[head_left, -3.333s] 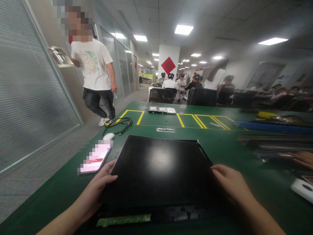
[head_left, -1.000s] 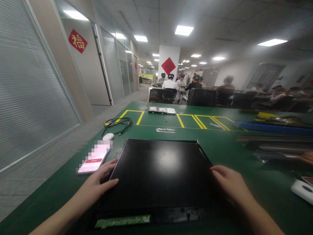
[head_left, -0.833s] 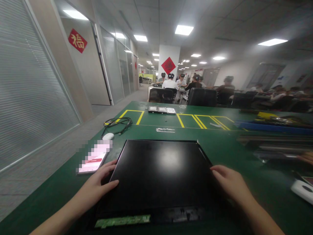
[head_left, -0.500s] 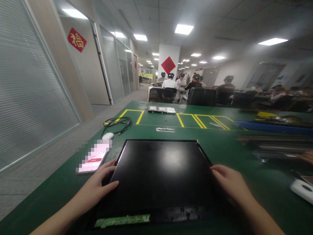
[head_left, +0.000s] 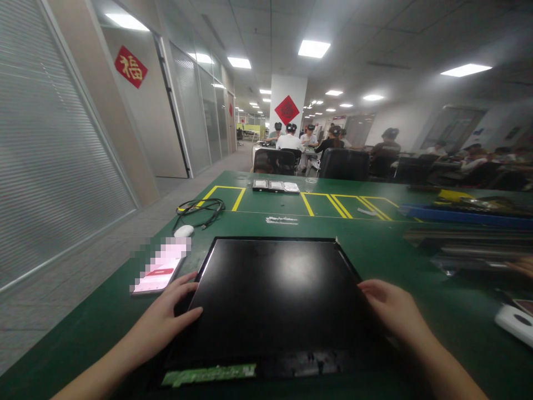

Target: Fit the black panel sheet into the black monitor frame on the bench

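Note:
A flat black screen panel (head_left: 275, 289) lies on the green table (head_left: 375, 244) in front of me, with a green circuit strip (head_left: 208, 375) along its near edge. My left hand (head_left: 166, 316) grips the panel's left edge, thumb on top. On the right edge rests my right hand (head_left: 395, 314), its fingers curled over the side. A lit phone (head_left: 160, 272) lies just left of my left hand.
A white mouse (head_left: 184, 231) and a black cable (head_left: 202, 210) lie at the back left. Small trays (head_left: 276, 186) sit by yellow tape marks. A white device (head_left: 514, 322) is at the right. Another person's fingers (head_left: 520, 266) show at the right edge. People sit at far tables.
The panel's raised far edge has come down nearly flat on the table. The person walking at the left 3.3 s ago is gone. My hands have stayed on the panel's sides.

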The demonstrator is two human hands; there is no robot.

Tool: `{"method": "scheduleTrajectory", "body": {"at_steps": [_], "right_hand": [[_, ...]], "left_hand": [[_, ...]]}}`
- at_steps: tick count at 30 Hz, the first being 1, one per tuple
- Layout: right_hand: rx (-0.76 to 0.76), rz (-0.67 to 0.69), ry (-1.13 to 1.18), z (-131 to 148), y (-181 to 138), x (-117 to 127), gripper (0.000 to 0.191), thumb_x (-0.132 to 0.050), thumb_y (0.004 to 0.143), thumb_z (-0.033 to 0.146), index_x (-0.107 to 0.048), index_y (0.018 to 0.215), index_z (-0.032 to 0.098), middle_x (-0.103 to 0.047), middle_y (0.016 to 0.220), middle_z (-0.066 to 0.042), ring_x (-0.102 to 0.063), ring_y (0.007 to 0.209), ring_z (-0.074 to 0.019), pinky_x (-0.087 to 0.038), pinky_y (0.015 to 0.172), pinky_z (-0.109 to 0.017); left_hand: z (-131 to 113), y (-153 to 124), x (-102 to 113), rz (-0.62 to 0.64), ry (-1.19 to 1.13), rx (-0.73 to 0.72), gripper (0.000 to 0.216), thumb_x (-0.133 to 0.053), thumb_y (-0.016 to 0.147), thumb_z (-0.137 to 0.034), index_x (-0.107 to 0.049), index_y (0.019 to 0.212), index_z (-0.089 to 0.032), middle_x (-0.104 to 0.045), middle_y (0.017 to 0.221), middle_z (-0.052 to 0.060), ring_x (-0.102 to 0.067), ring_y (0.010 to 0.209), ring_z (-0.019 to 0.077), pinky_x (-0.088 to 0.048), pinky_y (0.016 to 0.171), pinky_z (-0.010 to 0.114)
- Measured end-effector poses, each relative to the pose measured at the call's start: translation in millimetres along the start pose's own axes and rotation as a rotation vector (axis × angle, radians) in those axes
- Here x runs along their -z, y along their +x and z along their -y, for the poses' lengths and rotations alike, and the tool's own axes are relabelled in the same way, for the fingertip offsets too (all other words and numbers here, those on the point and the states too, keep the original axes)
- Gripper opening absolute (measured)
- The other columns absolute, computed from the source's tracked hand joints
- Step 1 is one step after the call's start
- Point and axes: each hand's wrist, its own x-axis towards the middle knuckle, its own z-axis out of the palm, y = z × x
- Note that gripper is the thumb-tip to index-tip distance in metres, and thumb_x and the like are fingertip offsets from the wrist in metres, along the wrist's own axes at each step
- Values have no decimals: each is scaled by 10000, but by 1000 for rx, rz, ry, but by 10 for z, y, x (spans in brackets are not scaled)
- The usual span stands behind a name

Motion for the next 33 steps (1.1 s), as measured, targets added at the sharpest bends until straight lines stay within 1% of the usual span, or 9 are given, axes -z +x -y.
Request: {"method": "scheduleTrajectory", "body": {"at_steps": [4, 7, 12, 16, 22, 27, 30, 33], "right_hand": [[-3, 20, 45, -88, 27, -31, 250, -564, 694, 337, -745, 842, 248, -764, 847, -30, -707, 801, -227, -536, 754, -334], [-7, 29, 43, -97, 34, -35, 241, -566, 698, 348, -741, 829, 248, -763, 848, -31, -705, 800, -228, -535, 755, -336], [-6, 26, 33, -32, 18, -21, 223, -564, 697, 352, -740, 794, 256, -765, 829, -23, -707, 797, -226, -532, 730, -322], [-15, 22, 15, 9, 1, -9, 217, -568, 692, 347, -740, 789, 258, -768, 825, -20, -711, 796, -231, -533, 716, -319], [-38, 39, 39, 20, -8, -19, 225, -568, 699, 361, -735, 802, 251, -768, 838, -24, -712, 811, -231, -526, 734, -313], [-49, 44, -8, 7, -5, -23, 244, -573, 701, 371, -740, 831, 250, -767, 856, -21, -706, 831, -233, -517, 746, -321], [-52, 32, -11, 12, -11, -23, 249, -575, 692, 378, -747, 819, 251, -767, 840, -17, -706, 816, -231, -522, 716, -313], [-56, 1, -21, 32, -20, -23, 264, -565, 695, 405, -753, 799, 251, -767, 830, -18, -706, 804, -233, -522, 690, -307]], "left_hand": [[0, 8, -1, -6, 19, -10, 471, -635, 733, -499, -703, 1124, -246, -531, 1439, 126, -456, 1324, 352, -355, 1084, 491], [-23, 3, 4, -2, 29, -19, 470, -634, 734, -490, -702, 1127, -242, -544, 1425, 125, -458, 1322, 358, -357, 1082, 490], [-157, -22, 43, 26, 58, 6, 528, -608, 742, -483, -688, 1160, -171, -522, 1429, 180, -449, 1328, 371, -358, 1082, 490], [-263, -29, 66, 32, 56, 22, 477, -628, 723, -442, -694, 1127, -198, -553, 1405, 163, -464, 1315, 377, -360, 1074, 512], [-308, -44, 69, 54, 120, 15, 501, -585, 755, -439, -664, 1162, -157, -504, 1436, 191, -447, 1332, 361, -348, 1091, 482], [-305, -75, 77, 88, 172, 11, 556, -562, 786, -449, -622, 1216, -102, -445, 1470, 235, -393, 1365, 382, -311, 1110, 497], [-247, -101, 35, 101, 189, -30, 538, -560, 811, -428, -581, 1275, -158, -414, 1502, 201, -379, 1375, 378, -311, 1102, 529], [-157, -139, -27, 67, 210, -123, 523, -564, 833, -402, -529, 1331, -247, -361, 1543, 137, -361, 1386, 368, -328, 1091, 548]]}}
